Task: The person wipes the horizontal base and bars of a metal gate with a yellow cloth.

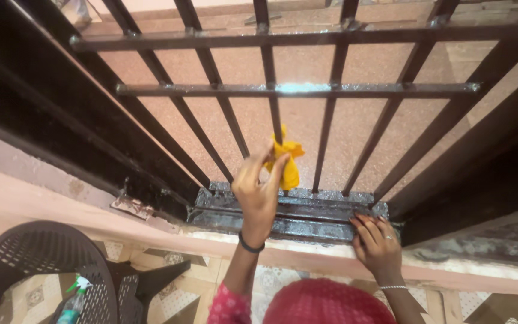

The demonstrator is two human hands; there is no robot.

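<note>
Yellow cleaning cloth (287,161) is pinched in the left hand (258,195), pressed around a dark vertical grille bar (276,123) just above the fingers. Right hand (377,243) lies flat and empty on the wet metal sill (307,219), apparently for bracing.

A single head-worn camera looks steeply down and forward, close to a dark metal window grille (295,90) and its sill (307,216). The floor beyond shows through the bars, well below.

A home: barred window grille (283,90), tiled floor (271,282).
</note>
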